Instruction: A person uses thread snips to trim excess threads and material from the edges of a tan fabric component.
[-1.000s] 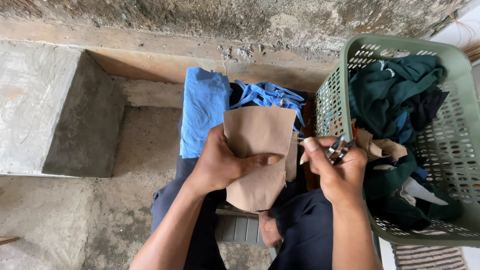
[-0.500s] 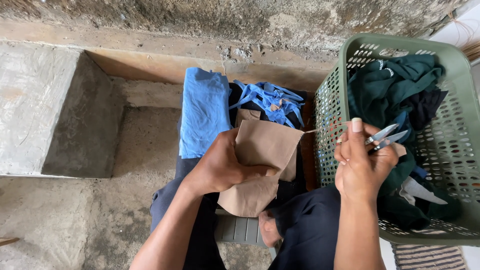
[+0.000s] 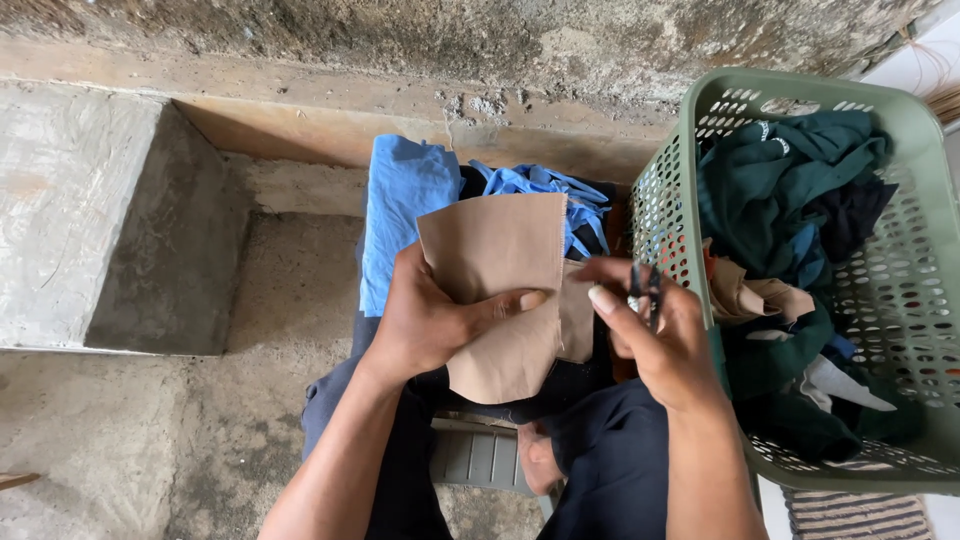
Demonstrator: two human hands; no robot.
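My left hand (image 3: pixel 430 320) pinches the tan fabric piece (image 3: pixel 500 290) — right hand (image 3: pixel 655 335) grips small snips (image 3: pixel 645 290), their blades together beside it; the basket (image 3: pixel 690 170) is full of cloth.

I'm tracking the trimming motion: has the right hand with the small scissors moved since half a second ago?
Yes. The right hand has come left, off the green basket wall, toward the tan fabric piece.

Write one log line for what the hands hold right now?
left hand: holds tan cloth piece | right hand: holds small snips | beside: green basket of clothes
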